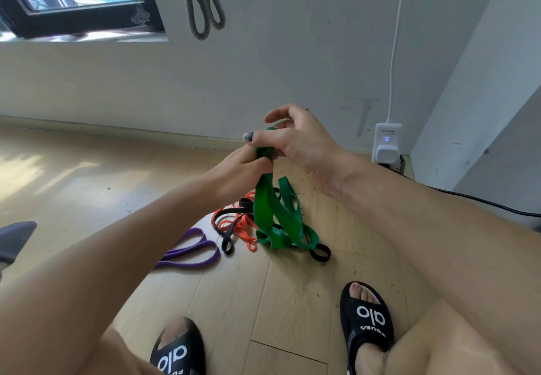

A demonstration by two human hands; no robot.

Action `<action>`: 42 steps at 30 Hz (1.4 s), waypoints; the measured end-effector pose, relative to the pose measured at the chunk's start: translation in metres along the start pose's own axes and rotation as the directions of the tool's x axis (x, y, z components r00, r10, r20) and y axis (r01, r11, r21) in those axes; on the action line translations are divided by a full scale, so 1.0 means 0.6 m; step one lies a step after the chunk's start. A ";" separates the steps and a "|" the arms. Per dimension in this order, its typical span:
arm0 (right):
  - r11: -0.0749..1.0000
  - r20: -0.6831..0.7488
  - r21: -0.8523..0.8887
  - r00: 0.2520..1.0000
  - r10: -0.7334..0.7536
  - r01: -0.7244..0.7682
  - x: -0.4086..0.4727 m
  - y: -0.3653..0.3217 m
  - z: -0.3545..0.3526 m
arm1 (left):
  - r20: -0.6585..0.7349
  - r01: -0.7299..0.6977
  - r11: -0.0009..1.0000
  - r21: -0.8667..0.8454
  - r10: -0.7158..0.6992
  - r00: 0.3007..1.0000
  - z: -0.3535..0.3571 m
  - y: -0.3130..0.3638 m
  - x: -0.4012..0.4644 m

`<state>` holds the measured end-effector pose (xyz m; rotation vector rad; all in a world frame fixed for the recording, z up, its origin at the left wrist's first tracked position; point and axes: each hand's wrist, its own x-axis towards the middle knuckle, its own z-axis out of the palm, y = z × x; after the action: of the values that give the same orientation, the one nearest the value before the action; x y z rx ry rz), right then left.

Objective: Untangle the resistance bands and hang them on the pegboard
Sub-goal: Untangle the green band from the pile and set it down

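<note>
Both our hands hold the green band above the floor.

Our left hand pinches the top of the green band, and our right hand curls its fingers round the same bunch, just above the left. Below them the band hangs down into a pile on the wooden floor, tangled with the black band and orange band. Beside that pile lies the purple band. A grey band hangs on the wall above.

Left hand and right hand pinch the green band.
</note>
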<state>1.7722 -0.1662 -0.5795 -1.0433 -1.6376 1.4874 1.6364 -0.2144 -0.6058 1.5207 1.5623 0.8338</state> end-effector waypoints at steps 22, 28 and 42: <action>0.928 -0.318 0.370 0.932 0.175 -0.047 0.029 -0.013 -0.072 | -0.049 -0.074 0.908 0.413 0.104 0.993 -0.013 -0.040 0.016; 0.981 -0.365 0.074 0.911 0.194 -0.180 0.051 0.019 -0.084 | -0.145 -0.189 0.811 0.554 0.318 0.937 -0.019 0.000 0.012; 0.675 0.175 -0.704 0.975 -0.136 0.220 0.005 -0.008 -0.011 | -0.077 -0.226 0.914 0.337 0.266 0.961 0.012 0.022 0.006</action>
<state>1.7764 -0.1606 -0.5738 -1.1534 -2.4240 0.7491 1.6489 -0.2106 -0.5982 1.9705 1.6812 0.8499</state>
